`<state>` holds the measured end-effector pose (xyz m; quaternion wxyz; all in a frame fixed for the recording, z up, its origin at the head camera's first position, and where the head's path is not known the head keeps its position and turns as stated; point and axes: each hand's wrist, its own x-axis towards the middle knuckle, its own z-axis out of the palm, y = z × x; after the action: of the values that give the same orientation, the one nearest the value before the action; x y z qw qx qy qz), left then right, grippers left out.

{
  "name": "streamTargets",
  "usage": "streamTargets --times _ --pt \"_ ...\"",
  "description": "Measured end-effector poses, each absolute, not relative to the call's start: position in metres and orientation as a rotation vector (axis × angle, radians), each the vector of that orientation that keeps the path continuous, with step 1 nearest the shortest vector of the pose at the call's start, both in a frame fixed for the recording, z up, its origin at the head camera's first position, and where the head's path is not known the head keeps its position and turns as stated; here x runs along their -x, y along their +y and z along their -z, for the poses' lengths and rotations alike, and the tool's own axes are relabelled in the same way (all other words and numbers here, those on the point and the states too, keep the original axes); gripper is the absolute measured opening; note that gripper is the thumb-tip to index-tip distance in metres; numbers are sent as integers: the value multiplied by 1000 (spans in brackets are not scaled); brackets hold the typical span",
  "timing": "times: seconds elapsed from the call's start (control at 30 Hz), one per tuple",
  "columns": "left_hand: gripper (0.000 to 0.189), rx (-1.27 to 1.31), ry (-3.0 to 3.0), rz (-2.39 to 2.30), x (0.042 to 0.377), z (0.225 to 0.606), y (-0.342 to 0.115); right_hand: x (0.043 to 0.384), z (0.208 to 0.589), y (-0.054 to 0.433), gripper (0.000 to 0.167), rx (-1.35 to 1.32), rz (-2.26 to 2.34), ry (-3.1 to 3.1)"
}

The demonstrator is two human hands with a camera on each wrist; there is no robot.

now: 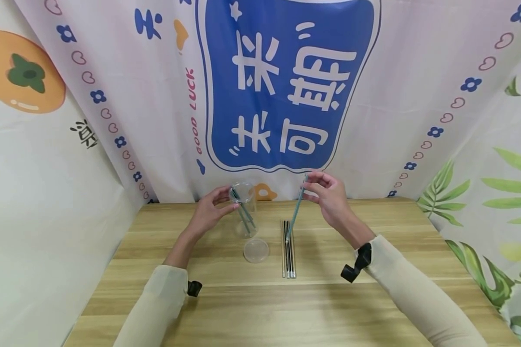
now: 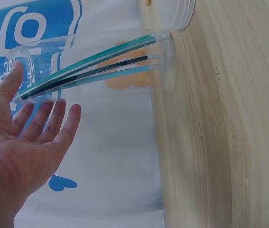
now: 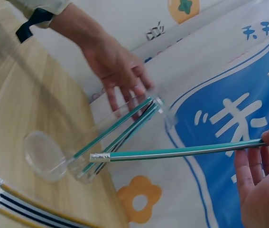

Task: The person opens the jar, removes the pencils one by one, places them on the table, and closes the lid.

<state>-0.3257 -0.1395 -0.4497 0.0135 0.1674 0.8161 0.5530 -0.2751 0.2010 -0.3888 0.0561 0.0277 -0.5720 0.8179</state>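
A clear plastic jar (image 1: 253,212) stands upright toward the table's back edge, its mouth uncovered. My left hand (image 1: 205,212) holds it near the rim, thumb on one side and fingers on the other. Inside lean several pencils (image 2: 91,59), green and black-striped, with their metal-ferruled ends at the bottom. Between thumb and fingertips, my right hand (image 1: 332,198) pinches a green striped pencil (image 3: 181,152) by its upper end. That pencil slants down, and its ferrule end overlaps the pencils on the table in the head view.
A round clear lid (image 1: 256,250) lies on the wooden table (image 1: 252,313) in front of the jar. To its right, several black and yellow striped pencils (image 1: 289,258) lie side by side. A printed cloth (image 1: 286,86) hangs just behind the table.
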Motion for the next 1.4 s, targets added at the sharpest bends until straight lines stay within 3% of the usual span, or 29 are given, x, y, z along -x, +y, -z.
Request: streamTargets --times 0.4,0.6,0.83,1.4 --pt "70 -528 2533 -1747 324 452 -140 267 427 208 18 -10 -2356 -2038" --pt "69 -542 2540 -1748 325 452 -141 265 442 210 28 13 -2332 -2115" --pt "67 -535 2550 -1738 325 453 -141 264 458 212 26 70 -2342 -2138" --pt "69 -534 2532 -1745 325 452 -142 279 487 213 32 198 -2335 -2172"
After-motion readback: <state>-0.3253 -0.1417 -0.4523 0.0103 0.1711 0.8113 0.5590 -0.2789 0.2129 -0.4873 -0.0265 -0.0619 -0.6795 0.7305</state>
